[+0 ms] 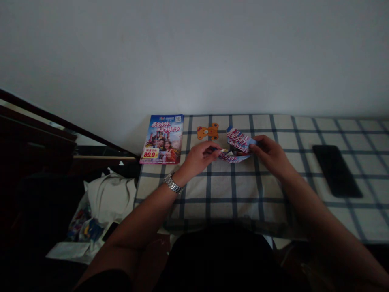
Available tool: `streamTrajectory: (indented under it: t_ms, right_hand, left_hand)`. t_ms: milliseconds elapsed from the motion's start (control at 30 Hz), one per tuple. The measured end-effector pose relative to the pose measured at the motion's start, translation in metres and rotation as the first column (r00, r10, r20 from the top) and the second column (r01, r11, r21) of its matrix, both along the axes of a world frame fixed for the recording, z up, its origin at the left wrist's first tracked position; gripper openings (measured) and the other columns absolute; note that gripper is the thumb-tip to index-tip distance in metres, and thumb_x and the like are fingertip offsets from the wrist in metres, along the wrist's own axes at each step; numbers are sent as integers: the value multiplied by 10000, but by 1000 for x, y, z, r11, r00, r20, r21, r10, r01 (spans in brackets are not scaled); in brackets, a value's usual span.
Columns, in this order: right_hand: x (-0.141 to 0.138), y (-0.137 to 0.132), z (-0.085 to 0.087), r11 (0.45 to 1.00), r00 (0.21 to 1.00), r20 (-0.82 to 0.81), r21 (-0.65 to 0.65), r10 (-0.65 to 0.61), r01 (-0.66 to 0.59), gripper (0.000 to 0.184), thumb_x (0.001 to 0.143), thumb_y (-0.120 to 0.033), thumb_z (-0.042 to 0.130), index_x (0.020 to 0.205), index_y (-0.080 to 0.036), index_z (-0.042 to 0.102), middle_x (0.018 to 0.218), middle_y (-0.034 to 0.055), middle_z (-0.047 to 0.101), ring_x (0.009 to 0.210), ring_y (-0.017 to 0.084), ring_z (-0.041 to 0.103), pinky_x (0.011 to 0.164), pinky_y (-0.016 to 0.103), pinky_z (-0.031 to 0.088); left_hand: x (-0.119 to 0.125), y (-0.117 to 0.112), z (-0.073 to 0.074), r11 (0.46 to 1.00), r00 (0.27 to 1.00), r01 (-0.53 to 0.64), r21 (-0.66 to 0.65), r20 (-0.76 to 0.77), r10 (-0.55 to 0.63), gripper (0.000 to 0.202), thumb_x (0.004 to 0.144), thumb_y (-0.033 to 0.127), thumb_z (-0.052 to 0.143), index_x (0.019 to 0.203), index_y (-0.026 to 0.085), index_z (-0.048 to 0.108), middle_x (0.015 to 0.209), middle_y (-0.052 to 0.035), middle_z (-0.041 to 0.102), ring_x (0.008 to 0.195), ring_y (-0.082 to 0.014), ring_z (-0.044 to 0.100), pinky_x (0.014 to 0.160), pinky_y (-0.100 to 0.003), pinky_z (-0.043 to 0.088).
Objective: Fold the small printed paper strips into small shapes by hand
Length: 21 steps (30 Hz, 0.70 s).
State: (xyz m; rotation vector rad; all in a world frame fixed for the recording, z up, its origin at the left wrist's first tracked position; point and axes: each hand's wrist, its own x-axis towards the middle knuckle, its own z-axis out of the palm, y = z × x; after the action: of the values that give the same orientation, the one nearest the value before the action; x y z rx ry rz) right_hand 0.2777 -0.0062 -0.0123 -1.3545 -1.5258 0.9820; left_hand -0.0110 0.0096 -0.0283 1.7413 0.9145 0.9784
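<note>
left hand (199, 158): pinching, seemingly, the folded blue-and-red glossy paper leaflet (238, 140) | right hand (269, 156): gripping its right end | leaflet: far on the blue-checked cream cloth (212, 202), creased, part-folded | flat blue glossy paper leaflet (161, 139): far left, unfolded

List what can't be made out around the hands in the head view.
Head view:
Middle of the folded printed paper: hidden by the left hand and right hand.
Small pale tip by the left hand: too small to identify, partly hidden by that hand.
Flyer: fine print too small to read.
Plastic bag: contents blurred by shadow.
</note>
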Motion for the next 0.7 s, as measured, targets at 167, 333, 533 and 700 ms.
streamTrajectory:
  t_ms: [167,333,533,700]
  right_hand:
    - [-5,-3,5,1000,1000,1,24,17,-17,323,903,-563,749,1071,-289,713,987,39,788,912,272,748,856,430,641]
    - [-9,-4,5,998,997,-54,31,57,-56,333,910,-547,758,1111,-287,709,1097,50,796,1019,285,752,944,450,632]
    - [-7,-3,-3,996,995,-44,-5,86,-86,381,912,-565,758,1164,-283,718,1161,62,788,1070,294,747,1006,477,610]
    - [-7,-4,-3,995,994,-34,-13,100,-101,395,916,-576,751,1177,-282,724,1171,64,790,1058,292,750,1002,480,612]
  left_hand:
    - [0,-1,1,1000,999,4,-6,-34,-4,246,1005,443,683,1061,204,702,876,-17,742,718,-125,727,679,-248,620]
    - [0,-2,1,999,998,-12,49,-66,15,214,1003,399,690,1068,196,712,976,-49,761,766,-132,728,691,-254,613]
    - [1,-1,2,996,998,-27,83,-62,32,165,999,346,695,1058,194,718,991,-52,761,830,-139,725,731,-258,608]
    - [1,-2,2,996,998,-26,89,-59,32,164,996,347,700,1062,197,722,1005,-51,760,863,-143,726,758,-262,611]
